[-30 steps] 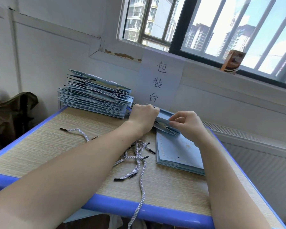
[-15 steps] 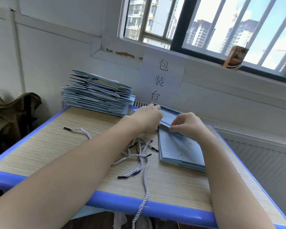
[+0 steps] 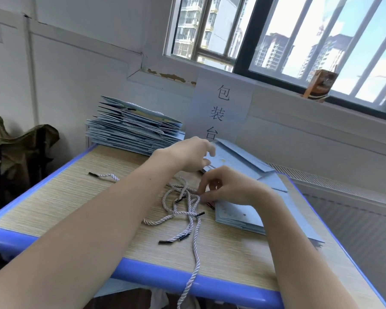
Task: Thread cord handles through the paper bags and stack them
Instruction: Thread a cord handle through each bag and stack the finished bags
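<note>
Head view: left hand [image 3: 188,156] holds edge of pale blue paper bag [image 3: 236,156], lifting open flap, probably to expose handle holes. Right hand [image 3: 228,188] reaches down with curled fingers to loose white twisted cords with black tips [image 3: 185,206] beside flat bag pile [image 3: 239,216]; whether it pinches one, cannot tell. About five cords on wood-grain worktop with blue rim [image 3: 165,275], one apart [image 3: 104,176]. Two piles: finished stack [image 3: 129,130] far left, so threaded bags stay separate.

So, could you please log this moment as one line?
left hand: holds open bag | right hand: reaching into loose cords, grasp unclear | finished stack: back left
</note>
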Available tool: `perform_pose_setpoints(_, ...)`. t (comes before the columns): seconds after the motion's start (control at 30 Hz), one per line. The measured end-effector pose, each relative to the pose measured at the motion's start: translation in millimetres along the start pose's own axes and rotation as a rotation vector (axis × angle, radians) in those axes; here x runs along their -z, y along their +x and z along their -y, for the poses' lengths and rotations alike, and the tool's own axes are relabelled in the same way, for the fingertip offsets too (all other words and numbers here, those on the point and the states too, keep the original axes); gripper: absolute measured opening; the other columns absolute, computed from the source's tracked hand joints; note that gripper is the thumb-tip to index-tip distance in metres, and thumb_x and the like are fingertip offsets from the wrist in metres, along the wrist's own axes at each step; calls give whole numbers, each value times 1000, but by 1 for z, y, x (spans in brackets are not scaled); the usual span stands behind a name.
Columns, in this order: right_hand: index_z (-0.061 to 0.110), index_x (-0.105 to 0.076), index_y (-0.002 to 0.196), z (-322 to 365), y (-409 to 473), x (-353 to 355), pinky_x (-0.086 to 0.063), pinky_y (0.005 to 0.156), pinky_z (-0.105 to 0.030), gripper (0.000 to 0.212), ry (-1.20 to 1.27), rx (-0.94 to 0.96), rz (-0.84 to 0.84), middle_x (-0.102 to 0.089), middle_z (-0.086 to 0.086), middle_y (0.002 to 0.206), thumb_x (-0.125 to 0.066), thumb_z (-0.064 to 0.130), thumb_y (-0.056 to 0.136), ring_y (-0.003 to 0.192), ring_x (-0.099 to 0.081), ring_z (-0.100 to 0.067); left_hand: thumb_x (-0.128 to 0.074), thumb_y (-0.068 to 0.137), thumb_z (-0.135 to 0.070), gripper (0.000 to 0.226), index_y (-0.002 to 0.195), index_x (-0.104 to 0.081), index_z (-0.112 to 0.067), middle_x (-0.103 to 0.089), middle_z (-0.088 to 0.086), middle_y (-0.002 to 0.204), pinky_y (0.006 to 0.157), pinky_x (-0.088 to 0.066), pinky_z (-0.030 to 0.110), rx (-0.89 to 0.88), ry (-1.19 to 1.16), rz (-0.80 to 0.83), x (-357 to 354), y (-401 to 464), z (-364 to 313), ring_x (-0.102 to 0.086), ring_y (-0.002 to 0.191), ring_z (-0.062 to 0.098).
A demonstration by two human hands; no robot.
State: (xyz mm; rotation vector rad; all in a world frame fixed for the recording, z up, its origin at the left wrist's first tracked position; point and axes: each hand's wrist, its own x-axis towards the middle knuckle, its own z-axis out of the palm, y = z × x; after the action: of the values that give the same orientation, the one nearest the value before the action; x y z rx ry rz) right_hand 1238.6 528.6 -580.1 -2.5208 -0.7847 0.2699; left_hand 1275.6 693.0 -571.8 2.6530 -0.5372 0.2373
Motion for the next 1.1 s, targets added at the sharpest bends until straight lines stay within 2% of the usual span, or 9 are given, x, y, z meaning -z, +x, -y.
perform_pose_setpoints(0.1,7,-68,84,-4,0,3,-44,66,-28,9,100,15,-73,-68,-8,73,-75,11,88,66,-56,-12,-57,99,-28,26,125,-60,-28,-59,-1,125,94,-46,34,1,5,-8,-2,2,3,-58,109,21)
perform_pose_setpoints(0.3,11,-64,83,-14,-7,23,-38,55,-23,9,273,-91,-528,-72,0,67,-68,8,91,54,-49,-10,-49,87,1,52,125,-61,-31,-59,0,128,92,-52,39,-18,106,43,-14,5,4,-60,110,26)
perform_pose_setpoints(0.4,15,-65,83,-23,-5,27,-43,62,-28,9,236,-163,-750,-71,1,67,-63,8,88,62,-57,-13,-48,87,0,59,140,-50,-25,-50,-1,142,104,-43,38,-105,178,41,-23,4,-1,-44,133,22)
perform_pose_setpoints(0.5,14,-67,84,-27,-4,26,-43,59,-28,7,237,-201,-739,-68,0,64,-63,9,87,58,-56,-10,-50,94,-7,57,148,-41,-21,-42,-1,151,111,-30,34,-178,227,-21,-35,10,-2,-33,141,20)
perform_pose_setpoints(0.6,13,-68,82,-22,-3,21,-40,55,-25,6,156,-195,-667,-69,-5,66,-64,9,84,55,-52,-12,-47,96,-5,43,136,-51,-20,-55,6,137,97,-39,36,-180,223,-10,-43,16,0,-47,130,26)
perform_pose_setpoints(0.73,16,-68,79,-19,-1,17,-39,54,-24,9,91,-136,-709,-68,-6,64,-64,9,82,53,-50,-11,-41,93,2,52,138,-52,-23,-60,9,131,81,-38,33,-163,240,-39,-42,19,-2,-54,121,29)
perform_pose_setpoints(0.87,18,-67,78,-12,-2,18,-41,58,-22,11,120,-15,-923,-65,4,62,-66,7,81,53,-50,-4,-41,90,4,48,131,-54,-17,-65,14,120,79,-43,37,-143,219,-173,-40,18,-10,-59,110,35)
perform_pose_setpoints(1.0,13,-68,83,3,-7,15,-39,71,-11,10,-13,277,-1223,-61,3,72,-69,3,82,73,-52,-10,-42,95,2,37,126,-55,-12,-68,17,102,68,-43,40,-39,70,-393,-37,20,-14,-64,92,37)
perform_pose_setpoints(1.1,14,-69,86,3,-3,12,-39,69,-13,10,78,314,-1167,-64,0,74,-69,4,86,69,-53,-9,-44,98,0,26,116,-59,-10,-69,14,95,67,-39,33,12,-152,-519,-29,23,-11,-61,82,32)
